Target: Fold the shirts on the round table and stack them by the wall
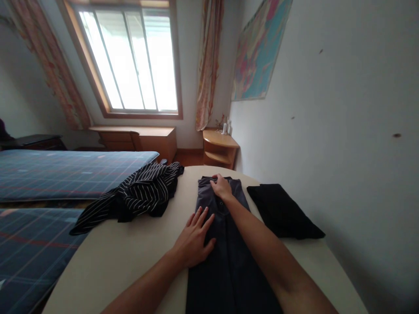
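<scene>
A dark garment (225, 261), greyer at its far end, lies lengthwise down the middle of the pale round table (137, 261). My left hand (195, 240) rests on its left edge, fingers spread, holding nothing. Farther up, my right hand (221, 187) touches the garment near its far end; the fingers are bent, and whether they pinch the cloth is not clear. A black-and-white striped garment (144, 189) lies crumpled at the table's left edge. To the right sits a folded black cloth (283, 211).
Beds with blue plaid mattresses (72, 174) stand left of the table. A wooden desk (157, 135) is under the window, and a corner shelf (221, 139) stands beyond the table. A white wall (347, 131) runs along the right.
</scene>
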Action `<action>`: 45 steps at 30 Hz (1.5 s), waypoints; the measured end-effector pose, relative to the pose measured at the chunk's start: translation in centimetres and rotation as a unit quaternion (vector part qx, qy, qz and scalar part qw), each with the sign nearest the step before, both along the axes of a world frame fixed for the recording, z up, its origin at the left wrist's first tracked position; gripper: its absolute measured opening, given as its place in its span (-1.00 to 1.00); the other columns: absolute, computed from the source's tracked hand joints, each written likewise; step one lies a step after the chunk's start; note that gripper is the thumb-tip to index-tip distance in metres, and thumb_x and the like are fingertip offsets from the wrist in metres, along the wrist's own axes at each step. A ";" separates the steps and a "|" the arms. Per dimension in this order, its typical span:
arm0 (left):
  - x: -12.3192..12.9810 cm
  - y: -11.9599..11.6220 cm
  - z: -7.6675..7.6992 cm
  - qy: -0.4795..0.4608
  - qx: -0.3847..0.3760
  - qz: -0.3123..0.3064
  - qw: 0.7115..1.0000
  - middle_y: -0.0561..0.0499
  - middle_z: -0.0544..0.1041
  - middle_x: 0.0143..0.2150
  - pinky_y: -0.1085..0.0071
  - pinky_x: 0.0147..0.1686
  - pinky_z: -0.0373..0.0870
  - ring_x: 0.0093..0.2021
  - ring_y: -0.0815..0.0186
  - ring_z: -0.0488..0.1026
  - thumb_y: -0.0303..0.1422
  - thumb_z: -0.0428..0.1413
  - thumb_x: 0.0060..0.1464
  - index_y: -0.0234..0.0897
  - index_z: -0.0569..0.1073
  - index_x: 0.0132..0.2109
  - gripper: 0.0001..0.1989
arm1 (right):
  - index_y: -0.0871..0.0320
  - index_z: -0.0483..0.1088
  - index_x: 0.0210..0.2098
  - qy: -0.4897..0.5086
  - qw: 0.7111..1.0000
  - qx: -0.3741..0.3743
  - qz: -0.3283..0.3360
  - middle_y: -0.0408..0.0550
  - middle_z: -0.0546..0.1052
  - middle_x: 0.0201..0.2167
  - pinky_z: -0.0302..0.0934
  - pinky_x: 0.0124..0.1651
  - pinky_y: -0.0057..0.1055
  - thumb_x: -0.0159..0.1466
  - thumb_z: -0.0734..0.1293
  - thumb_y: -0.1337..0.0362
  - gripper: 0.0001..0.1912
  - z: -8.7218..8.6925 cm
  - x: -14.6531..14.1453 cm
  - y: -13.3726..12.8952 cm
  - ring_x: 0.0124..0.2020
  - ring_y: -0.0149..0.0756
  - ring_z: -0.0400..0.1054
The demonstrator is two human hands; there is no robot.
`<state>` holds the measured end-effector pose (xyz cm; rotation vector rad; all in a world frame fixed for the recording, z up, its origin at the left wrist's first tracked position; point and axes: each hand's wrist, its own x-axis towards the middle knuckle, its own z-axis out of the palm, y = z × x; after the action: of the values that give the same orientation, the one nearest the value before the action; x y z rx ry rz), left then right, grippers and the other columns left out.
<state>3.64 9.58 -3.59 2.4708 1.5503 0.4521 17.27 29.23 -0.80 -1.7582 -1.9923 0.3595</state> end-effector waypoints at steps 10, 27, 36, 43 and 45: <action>0.0 0.2 0.2 0.004 -0.028 0.000 1.000 0.00 -0.16 0.51 -0.09 0.39 -0.18 0.47 -0.04 -0.41 -0.12 0.03 0.22 -0.08 -0.01 0.45 -0.27 | 0.10 0.51 -0.08 -0.090 0.990 0.084 0.070 0.09 0.49 0.01 0.17 0.10 -0.22 0.30 0.28 0.08 -0.68 0.5 -2.6 2.5 0.08 -0.08 0.29; 0.0 0.3 0.8 -0.003 -0.049 -0.001 0.999 -0.02 -0.15 0.51 -0.10 0.39 -0.17 0.47 -0.05 -0.40 -0.13 0.04 0.20 -0.11 0.01 0.45 -0.26 | 0.17 0.50 -0.04 -0.106 0.994 0.036 0.019 0.20 0.39 0.12 0.13 0.12 -0.06 0.40 0.17 0.09 -0.62 -0.4 -6.0 6.0 0.17 0.05 0.16; 0.0 0.3 0.8 -0.002 -0.051 0.002 0.999 -0.01 -0.15 0.51 -0.08 0.39 -0.18 0.47 -0.06 -0.39 -0.13 0.04 0.20 -0.10 0.01 0.45 -0.26 | 0.08 0.50 -0.11 -0.116 0.985 0.092 0.085 0.09 0.43 0.09 0.06 0.16 -0.11 0.37 0.24 0.15 -0.75 -0.5 -5.1 4.6 0.15 -0.04 0.16; 0.2 0.3 0.7 0.003 -0.051 0.008 0.999 -0.01 -0.14 0.51 -0.05 0.40 -0.19 0.47 -0.06 -0.39 -0.12 0.04 0.20 -0.10 0.03 0.45 -0.27 | 0.18 0.47 -0.04 -0.163 0.967 0.110 0.163 0.13 0.50 0.00 0.08 0.13 -0.24 0.39 0.14 0.23 -0.67 0.0 -5.3 -0.1 0.04 -0.13 0.29; 0.3 0.3 0.7 0.006 -0.049 0.011 0.999 -0.03 -0.11 0.50 -0.04 0.40 -0.20 0.47 -0.06 -0.38 -0.13 0.04 0.20 -0.12 0.05 0.44 -0.28 | 0.21 0.43 0.07 -0.175 0.968 0.082 0.162 0.19 0.45 0.11 0.04 0.19 -0.17 0.40 0.12 0.13 -0.57 -0.8 -5.4 -1.4 0.14 -0.06 0.24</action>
<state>3.89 9.90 -2.88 2.3886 1.5674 0.3574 11.83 27.85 -1.64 -1.4687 -2.4881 -0.0224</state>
